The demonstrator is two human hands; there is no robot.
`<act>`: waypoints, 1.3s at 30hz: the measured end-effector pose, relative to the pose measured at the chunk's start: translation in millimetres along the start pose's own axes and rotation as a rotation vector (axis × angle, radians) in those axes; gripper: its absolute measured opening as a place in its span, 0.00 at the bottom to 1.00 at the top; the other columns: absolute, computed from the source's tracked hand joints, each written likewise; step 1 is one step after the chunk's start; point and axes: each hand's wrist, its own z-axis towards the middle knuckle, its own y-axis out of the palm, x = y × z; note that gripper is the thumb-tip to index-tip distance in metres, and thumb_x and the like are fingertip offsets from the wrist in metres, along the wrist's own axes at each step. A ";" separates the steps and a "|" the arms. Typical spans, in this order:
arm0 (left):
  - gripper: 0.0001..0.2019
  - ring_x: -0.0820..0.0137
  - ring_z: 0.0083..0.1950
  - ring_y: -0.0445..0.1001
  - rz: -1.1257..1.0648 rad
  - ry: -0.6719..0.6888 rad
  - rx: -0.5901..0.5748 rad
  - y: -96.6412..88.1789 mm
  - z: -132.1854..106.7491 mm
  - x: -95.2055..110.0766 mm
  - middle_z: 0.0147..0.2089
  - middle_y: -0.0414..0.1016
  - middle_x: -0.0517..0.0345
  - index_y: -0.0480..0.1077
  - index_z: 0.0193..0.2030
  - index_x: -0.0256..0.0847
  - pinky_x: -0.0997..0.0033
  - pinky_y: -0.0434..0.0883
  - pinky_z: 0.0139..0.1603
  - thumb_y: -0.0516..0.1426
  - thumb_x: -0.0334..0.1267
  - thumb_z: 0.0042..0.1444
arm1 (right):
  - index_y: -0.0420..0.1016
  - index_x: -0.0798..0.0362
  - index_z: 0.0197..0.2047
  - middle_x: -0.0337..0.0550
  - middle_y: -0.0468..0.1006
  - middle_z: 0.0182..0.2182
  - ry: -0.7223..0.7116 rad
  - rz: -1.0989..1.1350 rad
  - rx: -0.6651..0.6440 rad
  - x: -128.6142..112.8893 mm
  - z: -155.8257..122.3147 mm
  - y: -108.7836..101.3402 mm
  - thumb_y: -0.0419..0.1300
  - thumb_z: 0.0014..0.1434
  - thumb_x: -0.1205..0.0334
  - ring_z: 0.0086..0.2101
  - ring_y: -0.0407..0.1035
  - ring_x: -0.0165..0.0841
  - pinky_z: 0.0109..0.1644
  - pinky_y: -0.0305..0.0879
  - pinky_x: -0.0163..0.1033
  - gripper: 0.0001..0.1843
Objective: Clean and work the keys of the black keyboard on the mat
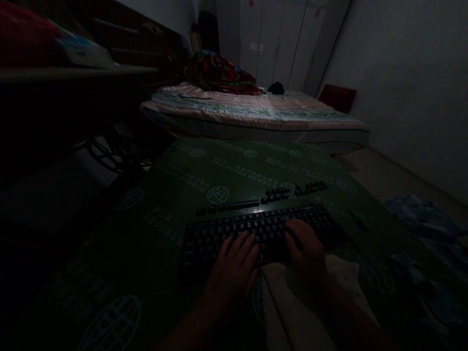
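A black keyboard lies on a dark green sheet printed with pale globe marks. My left hand rests on its near edge, fingers stretched onto the keys. My right hand lies on the keys to the right with fingers curved down; whether they grip anything is unclear in the dim light. Beyond the keyboard, loose black keycaps sit in a row on the sheet. A pale cloth lies under my wrists.
A mattress with a striped cover lies behind the sheet, with a colourful bundle and a small dark object on it. Dark furniture stands at left. Blue fabric lies at right near the wall.
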 end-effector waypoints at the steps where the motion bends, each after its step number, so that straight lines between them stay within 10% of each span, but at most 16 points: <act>1: 0.16 0.56 0.61 0.63 -0.001 0.000 -0.003 0.1 -0.1 0.0 0.60 0.68 0.47 0.67 0.55 0.37 0.49 0.59 0.60 0.51 0.34 0.61 | 0.73 0.54 0.47 0.51 0.78 0.41 0.002 0.003 -0.001 -0.1 0.0 0.0 0.55 0.61 0.68 0.45 0.72 0.39 0.50 0.71 0.50 0.11; 39: 0.16 0.55 0.60 0.65 -0.022 -0.008 -0.012 -0.7 0.8 -0.2 0.59 0.69 0.46 0.68 0.54 0.37 0.48 0.60 0.59 0.51 0.34 0.61 | 0.75 0.52 0.46 0.49 0.79 0.41 0.025 0.016 0.014 -2.1 1.9 -0.5 0.55 0.61 0.66 0.44 0.73 0.39 0.49 0.72 0.50 0.12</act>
